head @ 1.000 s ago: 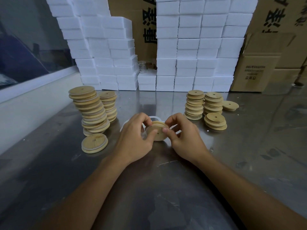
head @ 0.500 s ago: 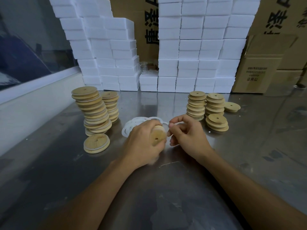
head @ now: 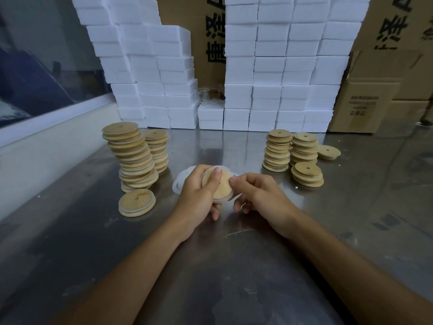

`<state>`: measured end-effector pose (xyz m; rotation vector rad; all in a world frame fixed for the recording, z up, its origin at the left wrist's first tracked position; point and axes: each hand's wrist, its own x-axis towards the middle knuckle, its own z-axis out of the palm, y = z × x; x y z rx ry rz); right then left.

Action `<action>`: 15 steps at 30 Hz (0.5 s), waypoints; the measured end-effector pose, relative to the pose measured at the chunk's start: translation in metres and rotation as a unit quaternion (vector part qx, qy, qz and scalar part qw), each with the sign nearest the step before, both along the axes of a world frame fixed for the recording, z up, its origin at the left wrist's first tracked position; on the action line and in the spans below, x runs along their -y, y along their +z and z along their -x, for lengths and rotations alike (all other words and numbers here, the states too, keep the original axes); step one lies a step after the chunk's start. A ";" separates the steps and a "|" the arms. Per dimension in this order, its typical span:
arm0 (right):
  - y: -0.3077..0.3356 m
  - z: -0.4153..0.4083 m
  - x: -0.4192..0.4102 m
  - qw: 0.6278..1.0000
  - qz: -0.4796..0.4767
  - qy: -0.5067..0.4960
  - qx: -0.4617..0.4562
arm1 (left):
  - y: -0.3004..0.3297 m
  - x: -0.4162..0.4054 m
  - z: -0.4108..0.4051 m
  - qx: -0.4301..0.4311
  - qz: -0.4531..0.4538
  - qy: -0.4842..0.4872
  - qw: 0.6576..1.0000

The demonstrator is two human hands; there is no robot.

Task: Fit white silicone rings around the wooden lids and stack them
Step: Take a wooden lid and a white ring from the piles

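Two hands hold one lid above a steel table [head: 257,266].

White boxes [head: 281,73] are stacked at the far edge, cartons [head: 375,102] to the right. On the left stand two tall stacks [head: 133,160] of ringed lids, the nearer one leaning; on the right are shorter stacks [head: 278,151] without rings. The left hand [head: 199,195] grips the lid [head: 219,184] — thumb across its flat face, which is tilted up toward the camera. The right hand [head: 260,195] pinches the ring [head: 226,199] at the lid's right edge. Loose rings [head: 180,181] lie just behind.
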<state>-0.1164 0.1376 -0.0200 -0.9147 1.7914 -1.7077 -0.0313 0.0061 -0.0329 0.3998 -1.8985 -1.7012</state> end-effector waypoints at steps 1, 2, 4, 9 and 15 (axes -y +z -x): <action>0.000 0.000 0.000 1.000 0.007 -0.006 0.009 | 0.000 0.000 0.000 0.003 -0.002 -0.002 1.000; -0.001 0.001 0.000 1.000 0.014 -0.016 0.019 | -0.001 0.001 0.000 0.004 -0.005 -0.005 1.000; -0.002 0.001 0.001 0.998 0.027 -0.044 0.036 | -0.001 0.002 0.001 0.004 -0.020 -0.001 1.000; -0.003 0.000 0.002 0.999 -0.004 -0.035 0.014 | -0.001 0.004 0.001 -0.014 -0.041 0.040 0.998; 0.007 0.000 0.003 0.989 0.041 -0.101 0.105 | 0.001 0.004 0.004 -0.045 -0.117 0.076 0.989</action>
